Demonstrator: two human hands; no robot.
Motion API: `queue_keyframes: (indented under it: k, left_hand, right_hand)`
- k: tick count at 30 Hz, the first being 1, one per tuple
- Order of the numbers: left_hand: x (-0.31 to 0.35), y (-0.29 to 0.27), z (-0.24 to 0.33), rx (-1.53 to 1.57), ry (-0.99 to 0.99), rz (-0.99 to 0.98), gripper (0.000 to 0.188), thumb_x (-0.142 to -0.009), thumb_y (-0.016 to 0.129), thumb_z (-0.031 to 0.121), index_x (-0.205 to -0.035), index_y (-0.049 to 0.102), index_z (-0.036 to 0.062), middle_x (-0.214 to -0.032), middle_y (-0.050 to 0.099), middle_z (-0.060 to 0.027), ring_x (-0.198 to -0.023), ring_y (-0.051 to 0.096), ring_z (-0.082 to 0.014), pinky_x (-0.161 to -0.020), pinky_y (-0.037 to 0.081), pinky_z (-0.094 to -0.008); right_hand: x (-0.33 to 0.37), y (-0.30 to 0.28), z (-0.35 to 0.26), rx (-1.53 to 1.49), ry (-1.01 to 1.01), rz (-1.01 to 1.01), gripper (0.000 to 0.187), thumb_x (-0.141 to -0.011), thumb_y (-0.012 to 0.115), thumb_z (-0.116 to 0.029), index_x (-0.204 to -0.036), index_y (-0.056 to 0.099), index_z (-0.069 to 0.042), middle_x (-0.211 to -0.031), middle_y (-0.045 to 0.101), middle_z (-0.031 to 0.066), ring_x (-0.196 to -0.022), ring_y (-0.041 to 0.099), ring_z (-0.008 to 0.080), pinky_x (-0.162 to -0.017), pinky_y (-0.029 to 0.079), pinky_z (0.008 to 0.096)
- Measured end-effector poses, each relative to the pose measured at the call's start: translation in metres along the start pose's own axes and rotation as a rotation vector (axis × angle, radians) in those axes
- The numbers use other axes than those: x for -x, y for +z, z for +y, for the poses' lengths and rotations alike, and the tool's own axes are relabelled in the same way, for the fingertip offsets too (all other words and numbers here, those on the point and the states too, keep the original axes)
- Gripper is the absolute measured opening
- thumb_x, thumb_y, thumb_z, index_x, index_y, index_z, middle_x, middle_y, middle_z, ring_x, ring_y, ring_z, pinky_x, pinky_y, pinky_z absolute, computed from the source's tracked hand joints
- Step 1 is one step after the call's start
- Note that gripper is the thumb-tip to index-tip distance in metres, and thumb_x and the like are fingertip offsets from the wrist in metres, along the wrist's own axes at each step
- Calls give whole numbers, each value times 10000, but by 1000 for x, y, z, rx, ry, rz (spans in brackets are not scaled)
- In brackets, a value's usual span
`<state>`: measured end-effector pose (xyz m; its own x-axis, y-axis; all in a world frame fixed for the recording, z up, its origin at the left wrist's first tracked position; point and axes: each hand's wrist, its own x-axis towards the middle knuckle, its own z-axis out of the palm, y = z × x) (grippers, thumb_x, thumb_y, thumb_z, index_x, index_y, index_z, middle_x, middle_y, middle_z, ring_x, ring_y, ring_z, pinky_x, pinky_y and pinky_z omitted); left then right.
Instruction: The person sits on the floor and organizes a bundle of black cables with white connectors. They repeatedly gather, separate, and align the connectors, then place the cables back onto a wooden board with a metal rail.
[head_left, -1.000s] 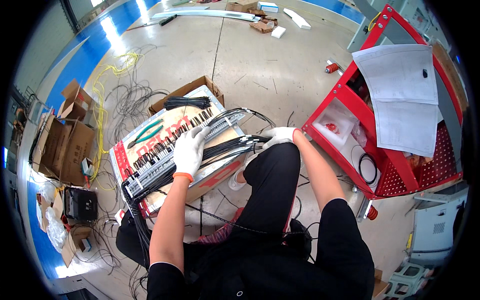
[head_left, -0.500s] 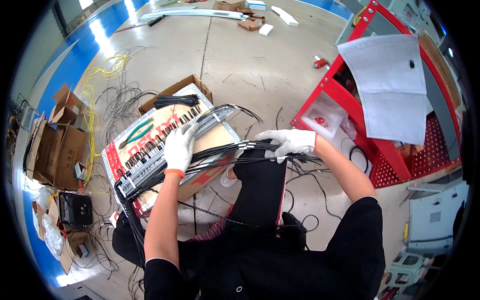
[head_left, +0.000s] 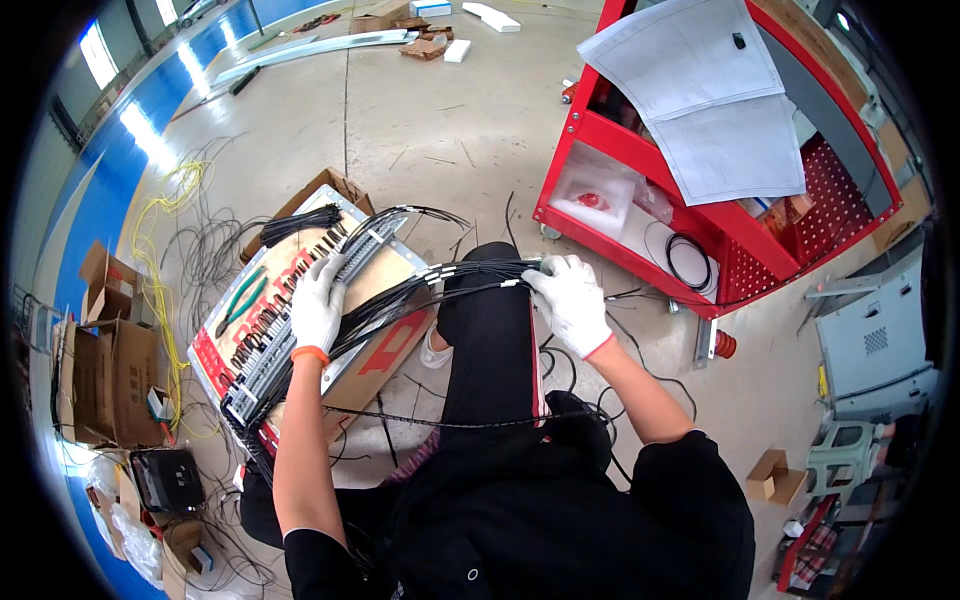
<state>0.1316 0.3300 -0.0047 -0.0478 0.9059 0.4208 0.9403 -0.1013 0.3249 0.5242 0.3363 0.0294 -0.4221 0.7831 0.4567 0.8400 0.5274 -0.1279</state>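
I see big red lettering [head_left: 290, 272] across the carton [head_left: 385, 272] at my ten o'clock, partly covered; more red print marks its near side. At my one o'clock, the paper sheets [head_left: 740, 150] carry print too faint for me to read.

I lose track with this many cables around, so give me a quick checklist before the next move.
1. Black cable bundle secured: ok, the right grip is closed around it above the knee.
2. Left grip at the grey slotted strip: ok, it rests over it.
3. Both hands gloved: ok, white gloves on each.
4. Green-handled pliers clear of both hands: ok, they lie left of the left grip.
5. Floor at left free of loose cable: not ok, yellow cable lies tangled there.
6. Bundle free of crossed strands: cannot tell, the hands hide part of it.
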Motion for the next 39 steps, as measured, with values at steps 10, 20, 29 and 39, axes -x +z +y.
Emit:
queue_keyframes:
  k: [10, 20, 29, 39]
  left_hand:
    - [78, -19, 177, 1401, -478, -625, 349, -1036, 494, 256, -1199, 611, -30, -1091, 683, -104, -970, 640, -162, -866, 513, -301]
    - [95, -13, 199, 1793, -768, -215, 234, -965, 612, 112, -1173, 631, 7, -898, 672, -29, -779, 610, -77, -719, 484, -226]
    - [101, -29, 196, 1656, -778, -112, 89, -929, 637, 77, -991, 589, 34, -815, 651, -21, -694, 580, -66, -654, 465, -211]
    - [103, -45, 200, 1312, -775, 104, 145, -884, 655, 29, -986, 551, 25, -806, 603, -29, -679, 537, -64, -623, 440, -214]
  right_hand:
    - [22, -24, -57, -87, -248, 422, 242, -602, 785, -123, -827, 695, -140, -854, 608, -18, -754, 590, 220, -643, 475, 366]
    - [33, -37, -74, -254, -205, 342, 242, -635, 800, -119, -843, 677, -119, -838, 611, 0, -693, 588, 216, -602, 465, 355]
    - [28, -60, -90, -1346, 630, -619, 150, -887, 650, -153, -963, 625, -25, -783, 579, -8, -688, 529, 47, -596, 424, 245]
    - [44, -50, -114, -1316, 430, -293, 124, -888, 637, -59, -993, 654, 4, -982, 613, 24, -655, 532, 53, -588, 437, 223]
